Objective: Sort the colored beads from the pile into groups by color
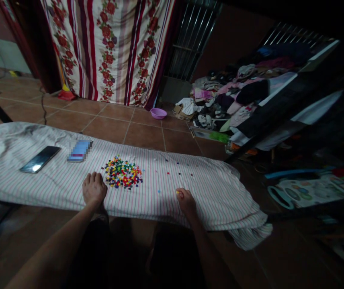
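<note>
A yellow cube-like piece (pixel 177 192) shows at the fingertips of my right hand (pixel 185 200), pinched just above the striped cloth. A light-blue piece (pixel 159 191) lies to the left of that hand. My left hand (pixel 94 188) rests on the cloth with its fingers curled in, beside a heap of small coloured pieces (pixel 123 173); I see nothing in it. Farther back, several single pieces are spaced out in rows, among them a red one (pixel 168 173) and a dark one (pixel 179 174).
The striped cloth (pixel 220 200) covers a low, long surface. A dark phone (pixel 40 159) and a blurred blue, phone-like item (pixel 79 151) lie at left. Beyond are a purple basin (pixel 158 113), a floral curtain (pixel 108 48) and a clothes pile (pixel 229 94).
</note>
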`<state>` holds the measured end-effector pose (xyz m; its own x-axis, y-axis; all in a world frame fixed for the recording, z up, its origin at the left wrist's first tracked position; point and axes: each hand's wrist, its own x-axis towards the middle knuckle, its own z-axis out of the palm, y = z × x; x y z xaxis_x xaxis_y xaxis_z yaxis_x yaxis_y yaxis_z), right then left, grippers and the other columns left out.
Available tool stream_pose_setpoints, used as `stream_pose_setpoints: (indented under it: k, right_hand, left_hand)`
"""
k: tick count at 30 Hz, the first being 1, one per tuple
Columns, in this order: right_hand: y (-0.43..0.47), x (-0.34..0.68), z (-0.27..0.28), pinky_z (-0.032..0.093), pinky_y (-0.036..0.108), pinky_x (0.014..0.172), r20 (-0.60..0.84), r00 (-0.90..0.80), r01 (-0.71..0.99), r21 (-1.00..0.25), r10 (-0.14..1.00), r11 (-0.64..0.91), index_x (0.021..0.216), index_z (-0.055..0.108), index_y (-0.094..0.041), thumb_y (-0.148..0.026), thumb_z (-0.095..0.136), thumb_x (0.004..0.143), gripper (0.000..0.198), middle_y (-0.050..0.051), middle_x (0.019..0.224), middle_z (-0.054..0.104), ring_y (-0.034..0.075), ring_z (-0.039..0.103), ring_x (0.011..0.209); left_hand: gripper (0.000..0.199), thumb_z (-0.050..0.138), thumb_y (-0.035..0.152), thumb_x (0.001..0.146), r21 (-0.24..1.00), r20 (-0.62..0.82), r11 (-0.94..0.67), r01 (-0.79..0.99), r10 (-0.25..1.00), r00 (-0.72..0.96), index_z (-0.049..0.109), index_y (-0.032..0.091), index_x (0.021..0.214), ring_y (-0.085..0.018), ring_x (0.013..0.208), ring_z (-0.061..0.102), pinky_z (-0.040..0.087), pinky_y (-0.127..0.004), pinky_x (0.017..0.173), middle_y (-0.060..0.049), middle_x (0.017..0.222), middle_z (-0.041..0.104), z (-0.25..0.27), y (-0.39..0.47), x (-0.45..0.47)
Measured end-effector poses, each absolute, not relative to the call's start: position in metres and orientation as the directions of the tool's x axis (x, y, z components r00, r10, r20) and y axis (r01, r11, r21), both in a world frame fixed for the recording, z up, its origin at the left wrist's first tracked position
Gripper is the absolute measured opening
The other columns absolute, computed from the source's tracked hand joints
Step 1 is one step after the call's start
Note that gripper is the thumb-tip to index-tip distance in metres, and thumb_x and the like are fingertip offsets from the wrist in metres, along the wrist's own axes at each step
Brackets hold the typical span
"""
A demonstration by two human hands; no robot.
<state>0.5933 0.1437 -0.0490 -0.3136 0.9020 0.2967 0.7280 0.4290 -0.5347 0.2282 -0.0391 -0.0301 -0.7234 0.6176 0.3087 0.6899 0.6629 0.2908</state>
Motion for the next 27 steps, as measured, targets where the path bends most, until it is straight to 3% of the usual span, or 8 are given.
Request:
stream_pose_setpoints:
  k: [16, 23, 27]
  right_hand:
    - [0.144, 0.596, -0.049, 0.051, 0.035, 0.085, 0.262, -0.260, 0.770, -0.525, 0.929, 0.364, 0.100, 0.065, -0.017, -0.026, 0.042, 0.076, 0.035, 0.010, 0.095, 0.068, 0.022, 0.063, 0.089]
    - [0.146, 0.597, -0.047, 0.051, 0.038, 0.089, 0.284, -0.269, 0.763, -0.521, 0.920, 0.383, 0.096, 0.065, -0.019, -0.025, 0.041, 0.076, 0.032, 0.011, 0.096, 0.069, 0.023, 0.064, 0.093]
    - [0.147, 0.597, -0.049, 0.051, 0.037, 0.088, 0.283, -0.238, 0.768, -0.531, 0.929, 0.358, 0.095, 0.066, -0.019, -0.026, 0.042, 0.077, 0.031, 0.010, 0.095, 0.069, 0.022, 0.065, 0.091]
  left_hand:
    - [0.040, 0.037, 0.021, 0.089, 0.284, 0.315, 0.658, 0.697, 0.623, -0.716, 0.061, 0.010, 0.119, -0.033, 0.134, 0.039, 0.030, -0.047, 0.106, -0.018, 0.135, 0.057, -0.030, -0.038, 0.228]
    - [0.038, 0.029, 0.023, 0.092, 0.145, 0.240, 0.647, 0.749, 0.711, -0.661, 0.064, 0.012, 0.102, -0.032, 0.104, 0.050, 0.034, -0.044, 0.087, -0.018, 0.104, 0.062, -0.016, -0.034, 0.222]
    - [0.038, 0.027, 0.024, 0.093, 0.109, 0.248, 0.622, 0.775, 0.738, -0.627, 0.062, 0.012, 0.100, -0.031, 0.098, 0.050, 0.032, -0.042, 0.084, -0.017, 0.099, 0.060, -0.015, -0.034, 0.217]
